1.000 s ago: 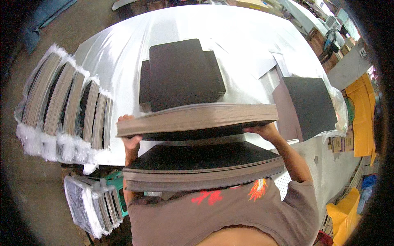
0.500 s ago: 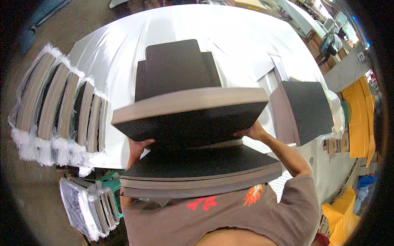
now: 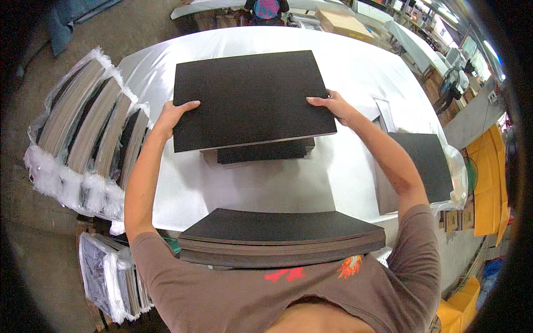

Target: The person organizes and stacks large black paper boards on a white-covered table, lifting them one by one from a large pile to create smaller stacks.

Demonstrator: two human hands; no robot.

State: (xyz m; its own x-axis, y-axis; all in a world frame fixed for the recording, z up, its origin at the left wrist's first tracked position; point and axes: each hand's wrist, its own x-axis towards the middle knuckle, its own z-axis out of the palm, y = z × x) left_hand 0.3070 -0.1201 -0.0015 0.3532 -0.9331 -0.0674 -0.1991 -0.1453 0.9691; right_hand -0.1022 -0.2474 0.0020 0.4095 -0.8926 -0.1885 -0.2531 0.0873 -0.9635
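Note:
A stack of black boards [image 3: 250, 97] is held flat between my hands over the far half of the table. My left hand [image 3: 175, 115] grips its left edge, thumb on the top face, the other fingers mostly hidden. At the opposite edge my right hand [image 3: 334, 105] holds it the same way. Under it, smaller black boards [image 3: 266, 152] show along the near side; whether the held stack touches them I cannot tell. Close to my body lies another thick stack of black boards [image 3: 283, 226] with grey-brown edges.
A white sheet covers the table [image 3: 183, 191]. On its left stand plastic-wrapped board bundles [image 3: 83, 133]; more wrapped boards [image 3: 108, 277] are below. At right lies another black board stack [image 3: 425, 166] beside orange-yellow material [image 3: 484, 183]. A person [image 3: 266, 11] is beyond the far edge.
Both hands have carried the held stack forward, away from my body, and tipped it from steeply tilted to nearly flat. The near stack is now apart from it.

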